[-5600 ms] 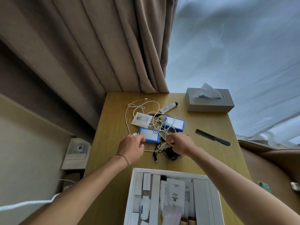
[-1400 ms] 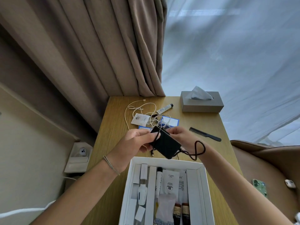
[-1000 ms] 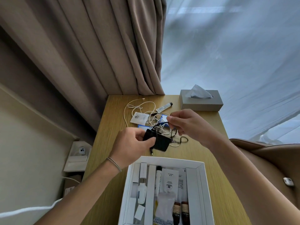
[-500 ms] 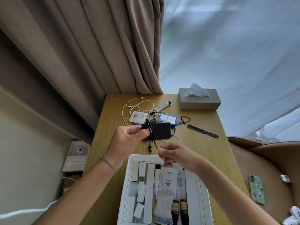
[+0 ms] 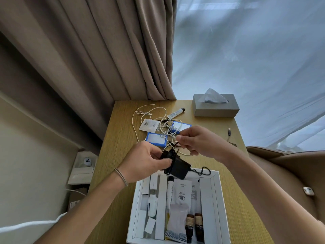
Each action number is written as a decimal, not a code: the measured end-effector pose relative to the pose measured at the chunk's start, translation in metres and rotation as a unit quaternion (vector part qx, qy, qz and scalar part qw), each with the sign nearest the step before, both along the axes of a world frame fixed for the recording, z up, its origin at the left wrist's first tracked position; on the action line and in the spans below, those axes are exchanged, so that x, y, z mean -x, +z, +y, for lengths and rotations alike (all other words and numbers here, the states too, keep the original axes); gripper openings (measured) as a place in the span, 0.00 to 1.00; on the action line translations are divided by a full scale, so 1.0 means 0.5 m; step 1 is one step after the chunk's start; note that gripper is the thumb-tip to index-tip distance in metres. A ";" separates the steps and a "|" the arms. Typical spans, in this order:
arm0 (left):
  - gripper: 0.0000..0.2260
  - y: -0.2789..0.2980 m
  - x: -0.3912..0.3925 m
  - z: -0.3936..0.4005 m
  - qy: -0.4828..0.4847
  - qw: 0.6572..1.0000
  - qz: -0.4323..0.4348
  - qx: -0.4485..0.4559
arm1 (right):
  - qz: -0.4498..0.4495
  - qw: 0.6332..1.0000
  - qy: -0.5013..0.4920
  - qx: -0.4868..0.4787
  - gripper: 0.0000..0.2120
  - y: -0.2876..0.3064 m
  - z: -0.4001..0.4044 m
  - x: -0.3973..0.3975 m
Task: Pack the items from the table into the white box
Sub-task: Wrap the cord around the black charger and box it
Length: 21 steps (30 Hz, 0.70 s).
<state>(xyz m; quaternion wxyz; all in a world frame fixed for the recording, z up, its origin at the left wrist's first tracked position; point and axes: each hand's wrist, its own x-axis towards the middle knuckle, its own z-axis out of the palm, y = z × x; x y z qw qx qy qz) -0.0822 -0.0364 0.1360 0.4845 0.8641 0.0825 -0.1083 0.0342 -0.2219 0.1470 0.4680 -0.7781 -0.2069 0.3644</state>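
Observation:
My left hand point(image 5: 146, 161) grips a black power adapter point(image 5: 178, 169) above the far edge of the white box point(image 5: 217, 199). My right hand point(image 5: 198, 141) pinches the adapter's thin black cord just above it; a loop of cord point(image 5: 204, 171) hangs over the box rim. The box holds white cartons, a pouch, a sachet and two brown bottles. On the wooden table point(image 5: 121, 143) behind my hands lie a tangled white cable point(image 5: 140, 113), two blue-edged cards point(image 5: 156, 139), a white sachet point(image 5: 148, 124) and a small tube point(image 5: 175, 113).
A grey tissue box point(image 5: 215, 105) stands at the table's far right corner. A dark plug end point(image 5: 229, 132) lies near the right edge. Brown curtains hang behind the table, a sheer curtain to the right. A tan seat point(image 5: 290, 164) is at right, with a small white object on it.
My left hand has lowered the adapter toward the box. My right hand has risen from the box edge to above the adapter, pulling the cord round it. The comb is now hidden.

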 end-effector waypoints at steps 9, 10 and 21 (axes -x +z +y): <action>0.06 -0.012 -0.008 -0.011 0.139 0.987 -0.071 0.025 | -0.013 0.993 -0.105 -0.053 0.18 -0.001 -0.015 0.110; 0.03 -0.013 -0.011 -0.013 0.152 0.985 -0.080 0.034 | -0.005 0.993 -0.098 -0.059 0.18 -0.012 -0.013 0.128; 0.10 0.005 -0.009 0.003 -0.055 0.980 0.040 0.185 | 0.256 0.956 -0.014 -0.142 0.09 -0.141 -0.094 0.077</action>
